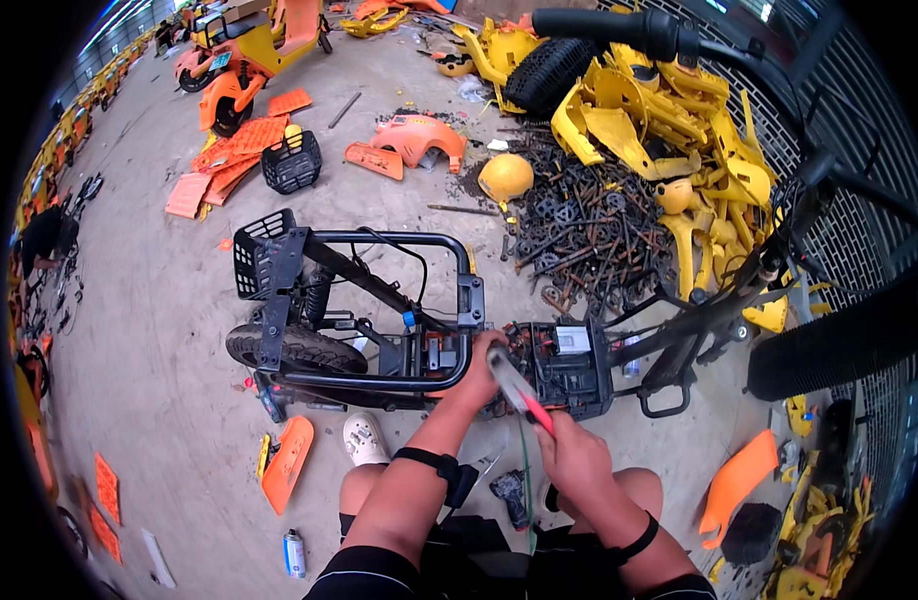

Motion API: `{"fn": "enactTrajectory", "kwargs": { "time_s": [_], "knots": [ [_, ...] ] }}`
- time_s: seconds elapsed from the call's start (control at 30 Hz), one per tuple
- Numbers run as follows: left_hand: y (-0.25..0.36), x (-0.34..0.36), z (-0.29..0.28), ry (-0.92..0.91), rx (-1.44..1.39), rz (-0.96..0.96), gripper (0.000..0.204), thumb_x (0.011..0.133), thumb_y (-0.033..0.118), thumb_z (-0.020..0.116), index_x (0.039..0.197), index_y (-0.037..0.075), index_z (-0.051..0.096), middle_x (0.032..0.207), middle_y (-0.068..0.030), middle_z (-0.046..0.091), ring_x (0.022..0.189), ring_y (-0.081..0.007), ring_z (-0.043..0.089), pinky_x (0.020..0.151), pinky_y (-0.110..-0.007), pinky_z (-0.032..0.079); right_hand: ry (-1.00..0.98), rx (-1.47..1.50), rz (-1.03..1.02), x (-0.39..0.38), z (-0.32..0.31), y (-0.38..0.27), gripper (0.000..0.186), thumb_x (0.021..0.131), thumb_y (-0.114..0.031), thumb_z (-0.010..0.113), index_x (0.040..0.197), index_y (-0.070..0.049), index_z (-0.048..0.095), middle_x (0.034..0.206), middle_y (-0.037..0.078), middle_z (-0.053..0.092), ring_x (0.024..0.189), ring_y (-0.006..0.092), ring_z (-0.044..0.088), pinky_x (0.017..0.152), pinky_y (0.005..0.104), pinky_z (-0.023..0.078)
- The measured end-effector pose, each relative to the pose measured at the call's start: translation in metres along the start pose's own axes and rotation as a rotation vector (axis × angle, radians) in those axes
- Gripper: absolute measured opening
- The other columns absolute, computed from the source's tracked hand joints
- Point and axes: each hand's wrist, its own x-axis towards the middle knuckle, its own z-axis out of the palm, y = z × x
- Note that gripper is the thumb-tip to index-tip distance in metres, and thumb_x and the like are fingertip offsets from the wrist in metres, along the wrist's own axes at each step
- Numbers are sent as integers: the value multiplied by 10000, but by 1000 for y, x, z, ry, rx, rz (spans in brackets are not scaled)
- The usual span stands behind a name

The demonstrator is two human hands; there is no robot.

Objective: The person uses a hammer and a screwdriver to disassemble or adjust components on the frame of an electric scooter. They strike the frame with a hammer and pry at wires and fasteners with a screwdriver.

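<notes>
A stripped black scooter frame point(379, 242) lies across the ground before me, with an exposed wheel point(309, 352) at its left. My right hand point(574, 455) grips the red handle of a long tool point(509, 375) with a grey metal head, blurred and angled toward the frame's middle. My left hand point(479, 370) is closed at the frame beside the tool's head; what it holds is hidden. Right of it sits an open compartment point(574, 370) with wiring and a silver box point(572, 340). A cordless power tool point(509, 495) lies between my legs.
Yellow panels point(629, 110) and rusty metal parts point(569, 230) are piled beyond the frame. Orange panels point(734, 480) lie at right and around me. A spray can point(294, 553) stands lower left. Whole scooters point(239, 60) stand at back left, near a dark shutter point(859, 230) on the right.
</notes>
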Motion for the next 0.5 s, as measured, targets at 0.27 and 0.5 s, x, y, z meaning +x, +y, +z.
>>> {"fn": "enactTrajectory", "kwargs": {
  "time_s": [0.27, 0.5],
  "knots": [
    [-39, -6, 4, -10, 42, -62, 528, 734, -98, 686, 1198, 95, 523, 1193, -145, 633, 1101, -287, 638, 1001, -355, 475, 97, 109, -46, -11, 8, -4, 258, 838, -184, 782, 995, -41, 636, 758, 134, 666, 656, 353, 674, 604, 403, 543],
    [-47, -5, 2, 12, 102, -57, 505, 752, -94, 683, 1194, 84, 516, 1169, -145, 628, 1096, -284, 632, 997, -372, 476, 139, 88, -64, -19, 7, -10, 204, 862, -171, 761, 949, -43, 627, 729, 140, 649, 658, 375, 667, 594, 435, 538]
  ]
}}
